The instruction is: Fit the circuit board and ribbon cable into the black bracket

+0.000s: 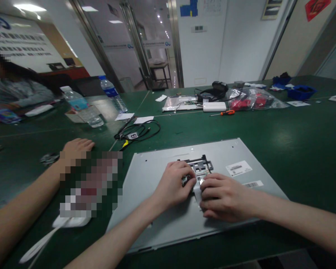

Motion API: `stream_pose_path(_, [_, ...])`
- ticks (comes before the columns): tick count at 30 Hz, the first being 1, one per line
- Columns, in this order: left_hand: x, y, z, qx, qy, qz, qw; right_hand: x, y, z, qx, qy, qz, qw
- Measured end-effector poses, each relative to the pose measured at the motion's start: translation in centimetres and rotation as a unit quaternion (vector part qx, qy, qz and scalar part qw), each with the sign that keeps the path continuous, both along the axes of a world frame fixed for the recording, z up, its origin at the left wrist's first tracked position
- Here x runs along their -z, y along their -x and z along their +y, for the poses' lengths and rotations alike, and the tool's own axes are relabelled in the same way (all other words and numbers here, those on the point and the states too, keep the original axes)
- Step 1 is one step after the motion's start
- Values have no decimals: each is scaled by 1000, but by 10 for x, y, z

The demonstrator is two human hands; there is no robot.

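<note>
A flat grey metal panel [162, 228], like the back of a display, lies on the green table. Near its middle is a dark bracket with a small circuit board [201, 166]. My left hand [175, 183] is closed, its thumb and fingers curled around a small dark piece that I cannot identify. Facing it, my right hand [226, 198] is closed too, fingertips pressed together beside a pale flat strip [197, 196] running down from the board. Whatever those fingertips hold is hidden. White labels [239, 168] show on the panel's right part.
Another person's hand [77, 147] rests at left, beside a blurred-out object and white cord [42, 241]. Beyond lie a black cable [145, 129], water bottles [113, 95], an orange screwdriver [226, 113], a plastic bag [254, 100] and a blue bin [301, 92]. A person sits far left.
</note>
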State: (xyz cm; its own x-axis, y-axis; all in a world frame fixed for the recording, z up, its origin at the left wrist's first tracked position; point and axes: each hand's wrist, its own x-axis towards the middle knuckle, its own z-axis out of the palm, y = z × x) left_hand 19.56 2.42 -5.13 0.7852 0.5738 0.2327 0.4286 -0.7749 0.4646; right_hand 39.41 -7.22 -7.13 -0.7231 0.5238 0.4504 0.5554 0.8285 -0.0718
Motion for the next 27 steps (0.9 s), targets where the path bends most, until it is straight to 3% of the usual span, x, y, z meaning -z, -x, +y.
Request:
stream_pose_path(9, [2, 1, 1, 2, 14, 2, 1000, 2, 1, 4, 42, 4, 7, 999])
stream_pose_path(18, [0, 2, 0, 13, -22, 2, 1000, 3, 1, 3, 52, 27, 9, 998])
stream_pose_path(27, [-4, 4, 2, 72, -79, 7, 994, 1, 0, 2, 53, 31, 15, 998])
